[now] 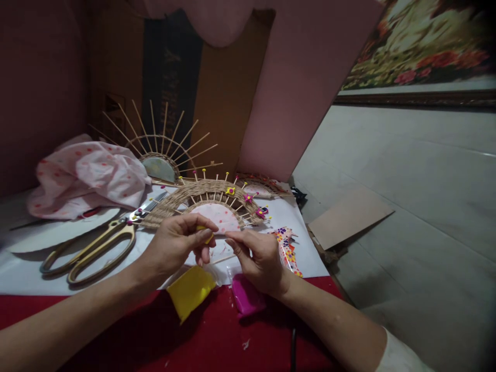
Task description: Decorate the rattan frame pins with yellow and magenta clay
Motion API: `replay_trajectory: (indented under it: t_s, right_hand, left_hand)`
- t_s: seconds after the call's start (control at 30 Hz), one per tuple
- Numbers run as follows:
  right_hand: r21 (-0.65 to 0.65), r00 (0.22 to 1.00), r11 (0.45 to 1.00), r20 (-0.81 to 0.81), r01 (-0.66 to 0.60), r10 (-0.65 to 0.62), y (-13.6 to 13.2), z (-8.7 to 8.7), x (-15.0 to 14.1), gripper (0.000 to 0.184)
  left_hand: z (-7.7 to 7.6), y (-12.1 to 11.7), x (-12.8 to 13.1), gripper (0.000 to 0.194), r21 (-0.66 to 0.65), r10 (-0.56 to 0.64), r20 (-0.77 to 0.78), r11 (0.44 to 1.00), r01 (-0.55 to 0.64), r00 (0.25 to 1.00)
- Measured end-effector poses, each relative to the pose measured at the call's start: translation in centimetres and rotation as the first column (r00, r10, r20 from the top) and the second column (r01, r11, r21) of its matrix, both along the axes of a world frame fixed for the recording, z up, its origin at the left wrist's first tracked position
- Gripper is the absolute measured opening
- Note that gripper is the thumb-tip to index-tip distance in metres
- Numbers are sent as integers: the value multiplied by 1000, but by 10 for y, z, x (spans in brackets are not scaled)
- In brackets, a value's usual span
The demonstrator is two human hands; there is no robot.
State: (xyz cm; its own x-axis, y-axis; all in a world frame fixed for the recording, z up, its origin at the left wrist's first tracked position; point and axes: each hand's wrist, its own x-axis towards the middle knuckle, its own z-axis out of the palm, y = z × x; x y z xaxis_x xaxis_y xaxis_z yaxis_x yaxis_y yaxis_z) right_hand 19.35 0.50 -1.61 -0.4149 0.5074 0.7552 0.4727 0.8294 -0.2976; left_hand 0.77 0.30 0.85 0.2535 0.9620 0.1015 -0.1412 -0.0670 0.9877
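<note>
Yellow lump point(210, 239) is sitting mid-frame, left hand point(180, 240) pinching it between thumb and index, probably lightly to avoid squashing. Right hand point(261, 256) is hovering just beside it, thumb and index pressing together; can't tell if anything is between them. Two packs are lying just below the hands, lower centre, likely for quick reach: yellow pack point(189, 292) is holding yellow stuff, magenta pack point(248, 299) magenta stuff, both showing clear plastic. Woven arch point(209, 187) is lying beyond, centre, seemingly leaving the fingers room. Scissors point(115, 226) are resting left, cloth point(91, 173) bunching above them
</note>
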Motion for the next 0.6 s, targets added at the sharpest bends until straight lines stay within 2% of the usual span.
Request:
replay_trajectory:
  t_s: [0.2,0.37,0.43,0.6]
  right_hand:
    - [2,1000,1000,-17,-20,20,0,0,-1,15]
    - [5,1000,1000,-7,-3,3,1,-1,0,14]
    - [13,1000,1000,-4,-1,1,1,-1,0,14]
    - [4,1000,1000,-9,-8,8,0,0,-1,15]
  left_hand:
    - [1,-1,5,30,17,52,-20,998,-52,998]
    - [-1,0,4,20,58,122,-63,991,-118,991]
    - [-2,1,3,17,73,109,-69,992,-104,992]
    - [-5,2,3,28,15,24,-13,1000,-24,1000]
